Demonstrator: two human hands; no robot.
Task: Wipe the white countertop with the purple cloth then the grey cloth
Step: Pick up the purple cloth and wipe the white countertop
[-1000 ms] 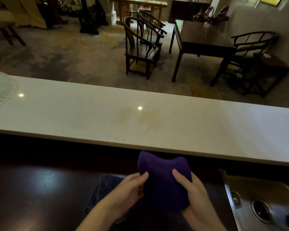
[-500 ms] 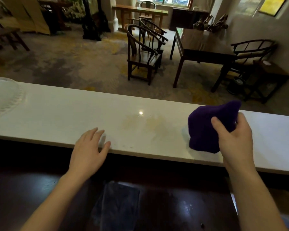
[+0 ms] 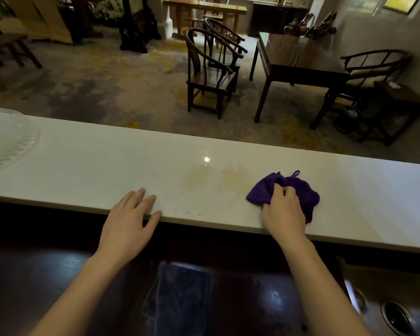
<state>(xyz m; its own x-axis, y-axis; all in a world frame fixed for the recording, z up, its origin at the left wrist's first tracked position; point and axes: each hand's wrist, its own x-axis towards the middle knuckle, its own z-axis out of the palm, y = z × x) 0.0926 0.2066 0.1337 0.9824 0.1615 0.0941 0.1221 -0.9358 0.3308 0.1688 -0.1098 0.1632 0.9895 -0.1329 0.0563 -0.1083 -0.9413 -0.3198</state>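
Observation:
The long white countertop [image 3: 83, 161] runs across the view, with a yellowish stain [image 3: 218, 178] near its middle. The purple cloth [image 3: 303, 192] lies bunched on the counter just right of the stain. My right hand [image 3: 283, 209] presses down on it, fingers curled into the fabric. My left hand [image 3: 129, 219] rests flat on the counter's near edge, fingers apart and holding nothing. The grey cloth [image 3: 180, 294] lies on the dark lower counter between my forearms.
A clear glass dish [image 3: 5, 137] sits at the counter's far left. A metal sink [image 3: 395, 314] is at the lower right. Beyond the counter are wooden chairs [image 3: 211, 69] and a dark table [image 3: 298, 66] on carpet.
My right hand has brought the purple cloth down from the air onto the countertop. My left hand has stayed at the counter's near edge.

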